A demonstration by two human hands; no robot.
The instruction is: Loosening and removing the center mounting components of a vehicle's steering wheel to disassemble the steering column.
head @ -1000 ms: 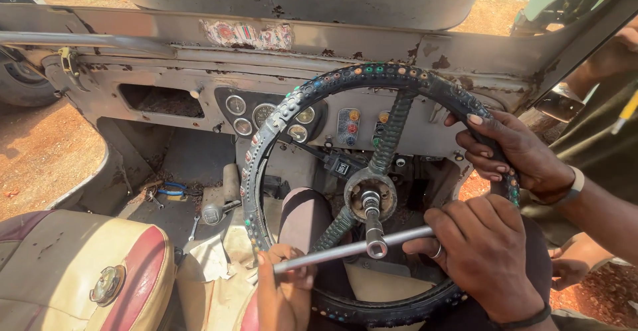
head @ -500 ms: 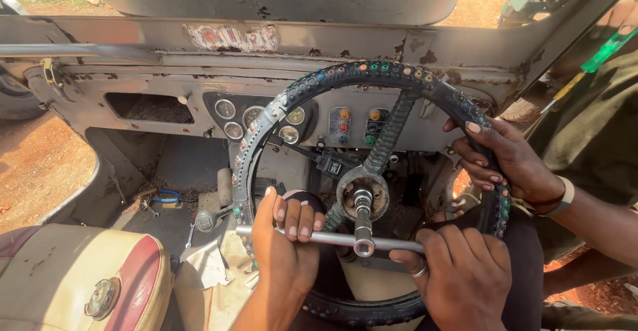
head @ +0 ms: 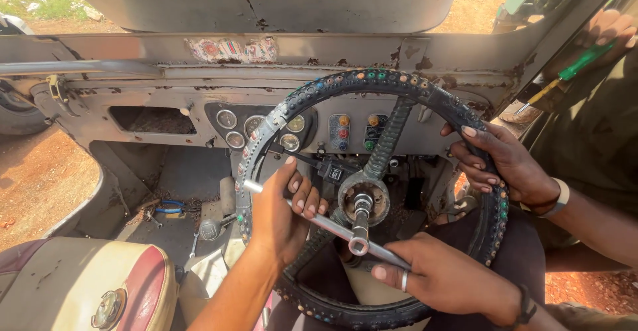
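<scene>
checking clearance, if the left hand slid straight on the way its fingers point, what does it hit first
Likely the round metal hub at the middle of the black studded steering wheel. The left hand grips the silver T-bar wrench, fingers pointing right toward it; depth is unclear.

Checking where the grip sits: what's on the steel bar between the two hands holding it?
In the head view, the bar runs bare from the left hand to the socket head on the wheel hub, just before the right hand.
</scene>
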